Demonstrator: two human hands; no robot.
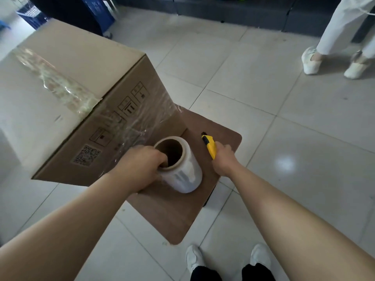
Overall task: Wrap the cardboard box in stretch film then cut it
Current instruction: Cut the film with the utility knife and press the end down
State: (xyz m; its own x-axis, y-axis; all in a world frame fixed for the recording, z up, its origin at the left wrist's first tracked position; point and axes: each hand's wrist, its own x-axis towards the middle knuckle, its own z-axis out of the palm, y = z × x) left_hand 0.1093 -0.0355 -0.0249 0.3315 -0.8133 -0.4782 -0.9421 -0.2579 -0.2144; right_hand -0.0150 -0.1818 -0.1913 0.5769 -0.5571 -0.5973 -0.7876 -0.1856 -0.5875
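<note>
the cardboard box (67,110), at ten o'clock on the bench (178,216), already wore stretch film (154,110), a sheet running to the film roll (182,169) gripped by the left hand (140,167), fingers (159,158) hooked in its core. the right hand (223,161) had its fingers curled round a yellow utility knife (210,146) at two o'clock of the roll; only the cut seemed left.

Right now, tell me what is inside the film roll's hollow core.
The left hand hooks its fingers into the film roll, gripping the core's rim. The rest of the core looks empty and brown. Its bottom is shadowed, and the fingertips are hidden.
</note>
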